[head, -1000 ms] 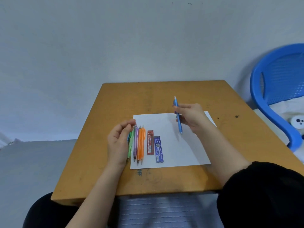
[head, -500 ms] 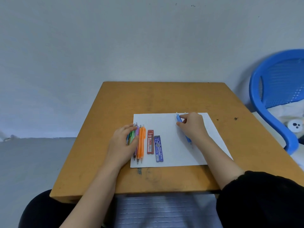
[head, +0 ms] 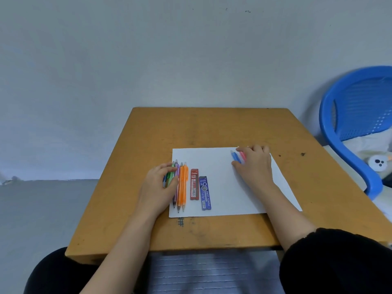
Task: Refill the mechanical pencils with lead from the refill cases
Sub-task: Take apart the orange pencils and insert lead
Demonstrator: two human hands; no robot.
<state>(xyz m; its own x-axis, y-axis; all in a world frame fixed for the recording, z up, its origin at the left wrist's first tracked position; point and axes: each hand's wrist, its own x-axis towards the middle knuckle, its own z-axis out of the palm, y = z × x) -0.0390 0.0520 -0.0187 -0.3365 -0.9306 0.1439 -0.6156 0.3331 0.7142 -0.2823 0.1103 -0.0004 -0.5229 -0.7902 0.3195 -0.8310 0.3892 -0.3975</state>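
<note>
Pinches translucent green mechanical pencil (head: 170, 176) in left hand (head: 158, 185); lays right hand (head: 255, 166) on blue plastic pencil (head: 235, 156), grip unclear.

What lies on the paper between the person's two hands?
Head view, left hand to right hand: purple pencil, two orange pencils, red lead case, blue lead case, then bare paper.

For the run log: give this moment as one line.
left hand on green pencil | right hand over blue pencil, pink pencil | grips unclear | red refill case, blue refill case untouched on paper
</note>
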